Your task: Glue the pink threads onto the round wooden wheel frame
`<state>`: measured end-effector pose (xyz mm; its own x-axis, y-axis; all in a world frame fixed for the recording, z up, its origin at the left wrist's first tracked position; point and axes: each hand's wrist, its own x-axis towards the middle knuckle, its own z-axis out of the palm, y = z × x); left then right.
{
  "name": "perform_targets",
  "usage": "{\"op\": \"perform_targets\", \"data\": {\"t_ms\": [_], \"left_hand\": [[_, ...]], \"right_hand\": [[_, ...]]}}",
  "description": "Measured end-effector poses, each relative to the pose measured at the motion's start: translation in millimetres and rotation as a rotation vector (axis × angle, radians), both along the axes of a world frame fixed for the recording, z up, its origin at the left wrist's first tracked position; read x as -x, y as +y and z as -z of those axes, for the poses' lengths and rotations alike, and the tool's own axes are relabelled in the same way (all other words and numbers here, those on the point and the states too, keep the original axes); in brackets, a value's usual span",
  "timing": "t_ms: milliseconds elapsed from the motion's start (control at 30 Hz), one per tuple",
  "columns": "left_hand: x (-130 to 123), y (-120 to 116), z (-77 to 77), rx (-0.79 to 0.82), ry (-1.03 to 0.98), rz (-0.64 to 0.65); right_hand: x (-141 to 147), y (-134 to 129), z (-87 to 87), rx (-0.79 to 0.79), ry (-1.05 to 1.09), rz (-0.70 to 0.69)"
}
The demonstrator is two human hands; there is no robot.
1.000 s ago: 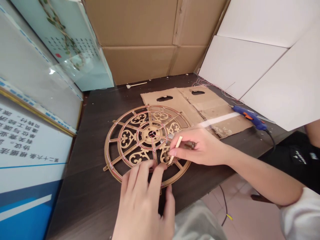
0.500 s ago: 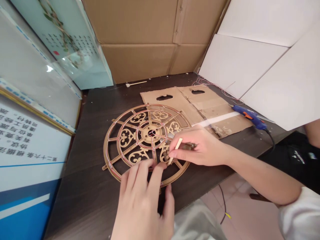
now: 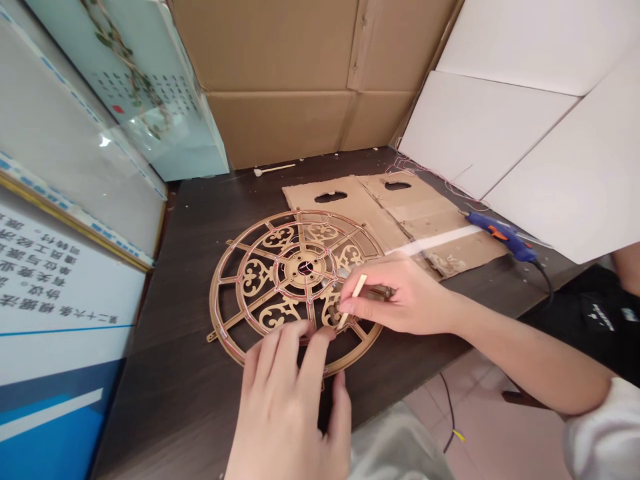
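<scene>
On the dark wooden table lie one round golden openwork frame, one flat brown cardboard piece with two holes, and one blue glue gun. The right hand pinches one pale wooden stick, over the frame's near right part. The left hand, fingers apart, touches its near side.

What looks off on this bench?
The cardboard sheet has a ragged, scuffed corner near the glue gun, and thin loose wires tangle by the white panels.
</scene>
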<state>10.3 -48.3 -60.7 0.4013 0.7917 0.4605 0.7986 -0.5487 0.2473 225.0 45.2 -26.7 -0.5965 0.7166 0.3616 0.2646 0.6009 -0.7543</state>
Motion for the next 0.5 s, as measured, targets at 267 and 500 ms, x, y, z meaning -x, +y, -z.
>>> {"op": "perform_targets", "data": {"t_ms": [267,500], "left_hand": [[1.3,0.0,2.7,0.005,-0.003,-0.003],[-3.3,2.0,0.2,-0.043,-0.034,-0.010]], "right_hand": [[1.5,-0.3,-1.6,-0.055,-0.001,-0.024],[0.9,-1.3,1.1,-0.278,0.038,-0.156]]}}
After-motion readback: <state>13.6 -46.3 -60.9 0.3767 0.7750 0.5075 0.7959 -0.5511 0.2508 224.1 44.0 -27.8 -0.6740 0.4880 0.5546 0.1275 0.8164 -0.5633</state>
